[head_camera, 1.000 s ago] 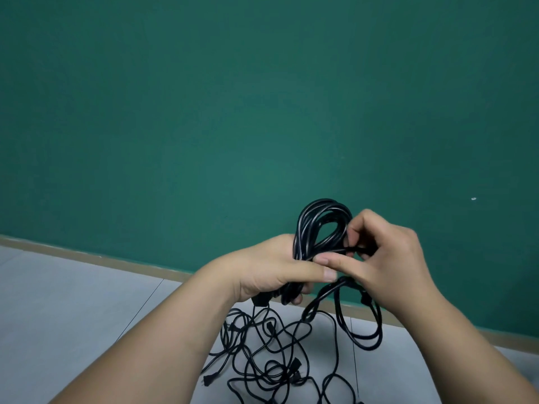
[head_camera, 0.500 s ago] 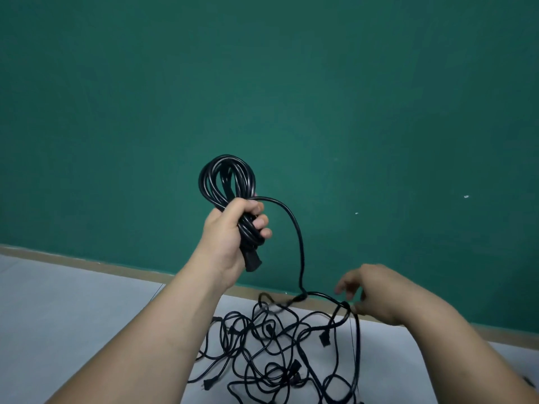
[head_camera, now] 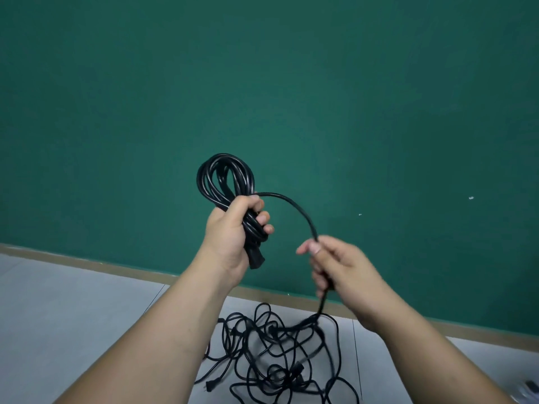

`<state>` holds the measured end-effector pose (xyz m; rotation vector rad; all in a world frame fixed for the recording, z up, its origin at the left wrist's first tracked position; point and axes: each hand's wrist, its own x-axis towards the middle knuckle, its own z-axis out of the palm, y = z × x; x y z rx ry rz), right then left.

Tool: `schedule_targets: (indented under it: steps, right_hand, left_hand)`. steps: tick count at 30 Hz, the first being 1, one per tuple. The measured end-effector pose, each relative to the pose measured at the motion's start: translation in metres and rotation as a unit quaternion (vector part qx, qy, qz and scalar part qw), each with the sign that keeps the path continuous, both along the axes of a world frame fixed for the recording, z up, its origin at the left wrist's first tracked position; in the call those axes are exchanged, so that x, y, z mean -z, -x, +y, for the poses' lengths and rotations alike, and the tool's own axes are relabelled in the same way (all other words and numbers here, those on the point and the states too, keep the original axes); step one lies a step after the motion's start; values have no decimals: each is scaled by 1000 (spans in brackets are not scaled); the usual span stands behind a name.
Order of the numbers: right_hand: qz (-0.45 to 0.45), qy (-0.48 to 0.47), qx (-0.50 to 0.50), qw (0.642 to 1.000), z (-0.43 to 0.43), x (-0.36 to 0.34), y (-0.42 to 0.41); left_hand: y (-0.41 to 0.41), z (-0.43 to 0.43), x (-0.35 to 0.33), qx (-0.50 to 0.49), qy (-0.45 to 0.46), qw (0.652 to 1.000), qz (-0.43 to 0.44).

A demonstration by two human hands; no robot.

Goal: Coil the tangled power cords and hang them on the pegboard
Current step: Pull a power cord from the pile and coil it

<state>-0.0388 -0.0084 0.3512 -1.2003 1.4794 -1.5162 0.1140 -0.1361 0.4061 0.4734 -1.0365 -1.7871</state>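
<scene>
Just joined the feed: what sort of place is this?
Likely a bare indoor room, perhaps a workroom: plain green wall, tan baseboard, grey tiled floor with tangled cords lying on it.

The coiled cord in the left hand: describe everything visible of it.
The coiled cord is black, glossy, rubbery-looking cable wound in several loops that stand up above the left hand, which grips the bundle at its lower part. A black plug end sticks out below the fist. One free strand arcs rightward from the coil to the right hand, which holds it, then drops into the tangled pile below.
</scene>
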Motion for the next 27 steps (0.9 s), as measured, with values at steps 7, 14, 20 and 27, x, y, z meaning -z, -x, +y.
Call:
schedule_targets:
  steps: [7, 14, 20, 27]
  right_hand:
    - [201, 68, 190, 959, 13, -21, 13]
    - [241, 123, 268, 925, 20, -34, 14]
    - [278, -41, 277, 919, 21, -24, 31]
    - [331, -103, 149, 926, 18, -24, 16]
  left_hand:
    - [-10, -4, 20, 132, 113, 956, -234]
    - [-2, 7, 39, 271, 224, 849, -395]
    - [9, 26, 32, 307, 235, 853, -349]
    - [16, 27, 31, 225, 204, 920, -248]
